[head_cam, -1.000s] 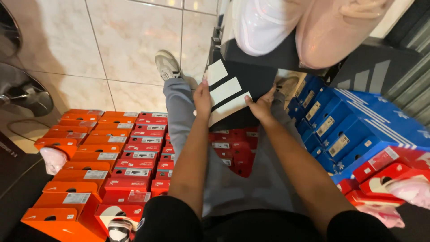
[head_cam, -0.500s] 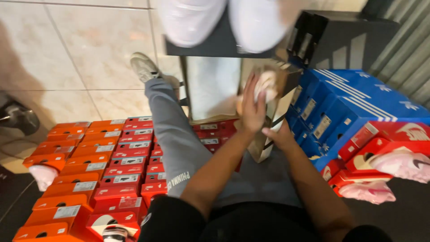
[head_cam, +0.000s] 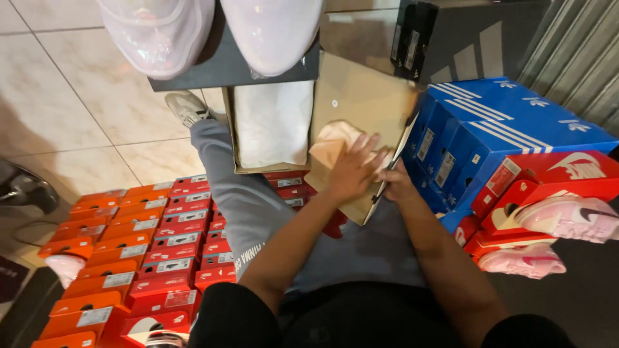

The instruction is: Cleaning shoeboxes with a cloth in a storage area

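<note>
Left hand (head_cam: pixel 351 171) spread flat on the box lid (head_cam: pixel 361 103); right hand (head_cam: pixel 394 183) grips its edge.

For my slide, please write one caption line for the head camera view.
Left hand presses beige paper into open brown cardboard shoebox; right hand grips its edge.

floor: glossy cream tiles (head_cam: pixel 84 116); right: grey ribbed shutter (head_cam: pixel 580 58); light: warm
</note>
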